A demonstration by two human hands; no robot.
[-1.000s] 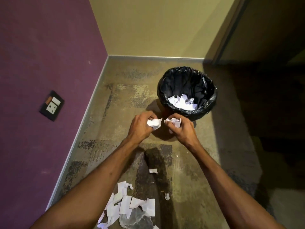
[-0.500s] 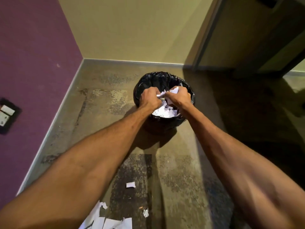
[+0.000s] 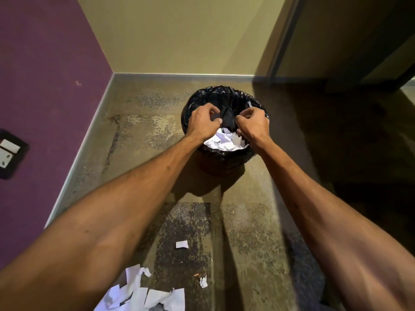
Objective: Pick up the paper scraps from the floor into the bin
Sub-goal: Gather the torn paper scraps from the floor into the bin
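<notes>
A round bin lined with a black bag stands on the floor ahead of me. White paper scraps lie piled inside it. My left hand and my right hand hover over the bin's mouth, fingers loosely curled and apart, with no paper visible in either. More white scraps lie in a heap on the floor near my left forearm. A single scrap and a smaller one lie between my arms.
A purple wall with a black socket plate runs along the left. A yellow wall closes the corner behind the bin. A dark doorway is at the right. The floor is worn, mottled carpet.
Both hands carried crumpled paper from in front of the bin to over its mouth. The paper has left my fingers and lies in the bin.
</notes>
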